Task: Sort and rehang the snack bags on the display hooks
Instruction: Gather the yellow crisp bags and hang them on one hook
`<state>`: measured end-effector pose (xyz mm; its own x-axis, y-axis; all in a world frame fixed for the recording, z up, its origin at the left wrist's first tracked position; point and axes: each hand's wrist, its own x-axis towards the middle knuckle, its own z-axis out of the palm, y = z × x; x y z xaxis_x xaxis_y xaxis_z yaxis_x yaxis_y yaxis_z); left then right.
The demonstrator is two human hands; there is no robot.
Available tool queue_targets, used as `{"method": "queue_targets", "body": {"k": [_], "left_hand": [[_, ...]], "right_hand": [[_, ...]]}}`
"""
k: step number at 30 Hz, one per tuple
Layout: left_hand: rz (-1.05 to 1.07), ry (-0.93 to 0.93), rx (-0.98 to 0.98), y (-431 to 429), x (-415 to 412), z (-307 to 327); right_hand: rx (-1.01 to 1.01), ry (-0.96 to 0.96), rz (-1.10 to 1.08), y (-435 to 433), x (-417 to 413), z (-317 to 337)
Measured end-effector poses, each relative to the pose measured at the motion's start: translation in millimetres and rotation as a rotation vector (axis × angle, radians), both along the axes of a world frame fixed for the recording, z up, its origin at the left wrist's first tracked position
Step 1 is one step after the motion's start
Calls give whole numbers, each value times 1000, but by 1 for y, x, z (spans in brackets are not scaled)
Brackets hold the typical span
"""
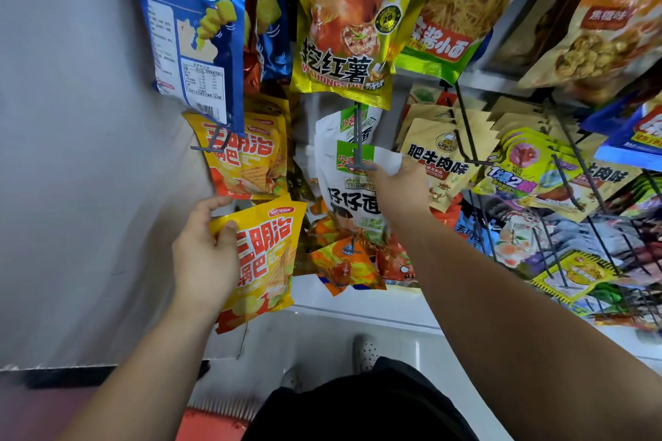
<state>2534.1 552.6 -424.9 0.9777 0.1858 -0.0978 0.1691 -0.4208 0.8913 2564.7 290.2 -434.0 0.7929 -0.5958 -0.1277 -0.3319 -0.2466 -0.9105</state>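
My left hand (204, 254) grips a yellow snack bag with red lettering (265, 261) by its left edge, held free below a hook. Just above it, several matching yellow bags (247, 161) hang on a grey hook (211, 147). My right hand (397, 190) pinches the upper right corner of a white and green noodle bag (351, 197) that hangs at the tip of a grey hook (358, 143). A second white and green bag hangs behind it on the same hook.
A blue chicken-piece bag (193, 43) and a yellow-green sweet-potato bag (344, 29) hang overhead. Tan beef-flavour bags (440, 161) and many mixed bags fill hooks to the right. Orange packets (344, 265) hang low. A grey wall (71, 154) stands left, a white ledge (358, 308) below.
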Motion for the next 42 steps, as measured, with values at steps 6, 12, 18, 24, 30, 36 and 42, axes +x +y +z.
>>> {"method": "queue_targets", "body": {"k": [6,12,18,24,30,36,42], "left_hand": [[-10,-2,-52,-9,2,12],[-35,24,-156,-21,5,18],[-15,53,-268,-27,9,24],[19,37,-387,-23,8,28],[45,7,-464,-17,2,30],[145,-44,-467,7,-4,24],[196,-75,-497,34,-13,22]], "right_hand": [[-5,31,-1,-21,40,1],[-15,61,-4,-35,80,-2],[-71,84,3,-41,96,-15],[-44,8,-16,-32,55,-11],[202,-16,207,21,-28,-8],[167,-59,512,64,-43,5],[152,-24,606,86,-39,15]]}}
